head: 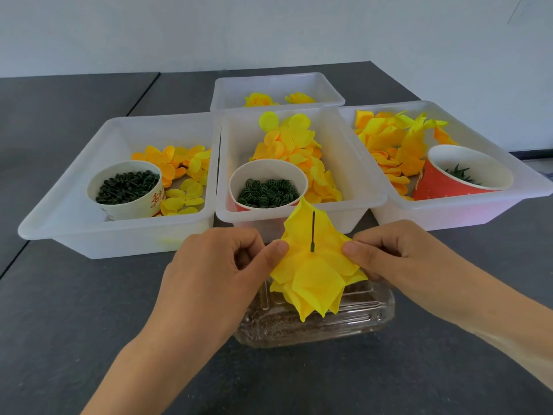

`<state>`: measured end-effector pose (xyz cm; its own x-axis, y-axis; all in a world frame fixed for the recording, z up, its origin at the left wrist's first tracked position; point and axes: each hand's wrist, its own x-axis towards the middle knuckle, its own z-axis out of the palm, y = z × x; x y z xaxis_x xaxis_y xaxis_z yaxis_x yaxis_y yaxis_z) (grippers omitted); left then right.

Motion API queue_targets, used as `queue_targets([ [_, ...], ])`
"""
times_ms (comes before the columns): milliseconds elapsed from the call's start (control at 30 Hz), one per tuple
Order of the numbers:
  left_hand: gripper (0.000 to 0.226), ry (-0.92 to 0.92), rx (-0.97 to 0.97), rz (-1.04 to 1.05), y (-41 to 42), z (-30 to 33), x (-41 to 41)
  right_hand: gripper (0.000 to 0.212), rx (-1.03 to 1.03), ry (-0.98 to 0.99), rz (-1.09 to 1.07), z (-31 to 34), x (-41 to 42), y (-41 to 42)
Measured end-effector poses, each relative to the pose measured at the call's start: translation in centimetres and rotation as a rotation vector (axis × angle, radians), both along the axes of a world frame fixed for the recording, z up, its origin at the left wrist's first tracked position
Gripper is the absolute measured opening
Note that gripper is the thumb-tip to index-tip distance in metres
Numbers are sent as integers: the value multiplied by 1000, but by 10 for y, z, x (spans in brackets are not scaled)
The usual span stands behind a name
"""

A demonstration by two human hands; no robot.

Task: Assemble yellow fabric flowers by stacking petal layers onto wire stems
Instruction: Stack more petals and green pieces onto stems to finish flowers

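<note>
- The dark grey worktop (89, 310) in front of me shows a seam running off toward 11 o'clock.
- A clear glass dish (353, 322) sits on it nearest me, at centre.
- Three white tubs stand in a row beyond the dish: the left tub (59, 223) at 10 o'clock, the middle tub (353, 187) at 12, the right tub (526, 181) at 2, their rims touching or nearly so.
- A fourth tub (278, 82) sits behind the middle one, farther out at 12 o'clock.
</note>
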<state>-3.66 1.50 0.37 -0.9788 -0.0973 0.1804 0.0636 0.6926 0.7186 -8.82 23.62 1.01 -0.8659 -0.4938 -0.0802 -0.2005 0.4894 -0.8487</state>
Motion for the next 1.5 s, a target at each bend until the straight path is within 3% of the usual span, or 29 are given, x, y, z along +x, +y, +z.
queue_targets([
  [133, 46, 62, -55, 41, 0, 9, 3, 64, 3, -33, -19, 0, 0, 1],
  [333, 27, 270, -10, -16, 6, 26, 1, 58, -28, 4, -79, 2, 1, 3],
  [500, 8, 206, -59, -176, 15, 37, -4, 58, -11, 83, -114, 3, 2, 7],
  [633, 14, 137, -11, -294, 15, 37, -3, 70, 42, 219, -182, 20, -9, 28],
  [767, 16, 98, 33, -367, 12, 32, -3, 46, 41, 414, -396, 46, -38, 61],
  [1033, 21, 50, 51, -323, 9, 25, -11, 26, 238, 563, -615, 55, -113, 124],
  [1200, 23, 45, 55, -316, 9, 22, -12, 10, 796, 290, -308, 33, -150, 140],
  [1267, 23, 52, 53, -315, 8, 22, -12, 16, 980, 200, -166, 20, -157, 139],
  [1367, 23, 52, 65, -319, 7, 20, -13, 21, 1018, 146, -139, 8, -167, 139],
  [1500, 25, 54, 51, -332, 6, 17, -15, 4, 1000, 175, -121, 4, -178, 141],
])
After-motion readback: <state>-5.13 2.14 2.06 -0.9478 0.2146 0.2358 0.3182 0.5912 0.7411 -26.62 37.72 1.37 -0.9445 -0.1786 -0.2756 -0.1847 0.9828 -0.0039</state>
